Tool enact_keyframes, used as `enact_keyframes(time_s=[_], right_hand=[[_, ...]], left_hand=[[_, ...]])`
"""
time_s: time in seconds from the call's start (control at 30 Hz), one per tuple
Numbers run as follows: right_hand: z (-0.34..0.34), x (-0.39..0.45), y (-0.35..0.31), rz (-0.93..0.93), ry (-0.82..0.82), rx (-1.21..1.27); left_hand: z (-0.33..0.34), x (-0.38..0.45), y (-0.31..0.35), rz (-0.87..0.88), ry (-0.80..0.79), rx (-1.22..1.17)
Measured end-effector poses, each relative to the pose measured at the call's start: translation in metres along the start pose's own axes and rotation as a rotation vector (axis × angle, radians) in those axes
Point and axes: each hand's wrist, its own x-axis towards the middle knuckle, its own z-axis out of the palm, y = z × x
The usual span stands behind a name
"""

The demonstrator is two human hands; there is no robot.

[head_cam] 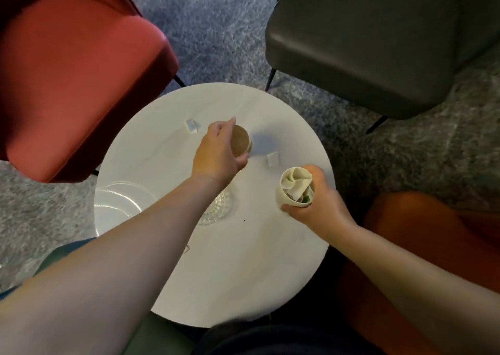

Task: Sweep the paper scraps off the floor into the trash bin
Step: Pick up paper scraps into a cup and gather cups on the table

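Below us stands a round white table (230, 273) on speckled grey carpet (216, 30). Left of the table we see a red armchair (81, 84); on the table's left edge lies a clear plastic lid (119, 206). Toward the table's far left sits a small white paper scrap (191, 126). Our left hand (216, 154) curls its fingers around a brown-topped cup (239, 141) near the table's middle, with a clear glass dish (216, 208) partly hidden under that forearm. Another scrap (272, 159) lies just right of the cup. Our right hand (316, 200) grips a white paper cup (286, 195) stuffed with crumpled paper (296, 183) at the table's right side. Beyond the table's right stands a black chair (378, 43); an orange seat (433, 233) is nearer.
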Motion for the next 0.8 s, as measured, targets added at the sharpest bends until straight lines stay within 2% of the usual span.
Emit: enact_keyframes(time_s=[0.1,0.3,0.43,0.67,0.8], right_hand=[[-0.005,-0.002,0.001,0.004,0.010,0.044],[-0.015,-0.004,-0.005,0.011,0.018,0.101],[-0.026,-0.003,-0.019,-0.060,0.050,0.106],[-0.052,0.001,-0.059,-0.200,0.148,0.104],[-0.043,0.003,-0.080,-0.278,0.103,0.095]], left_hand=[[0.014,-0.002,-0.001,-0.016,-0.108,0.031],[0.026,-0.026,0.006,-0.005,-0.183,0.055],[0.032,-0.049,0.007,0.024,-0.258,0.091],[0.030,-0.061,0.000,-0.001,-0.251,0.013],[0.017,-0.068,-0.009,-0.047,-0.222,-0.023]])
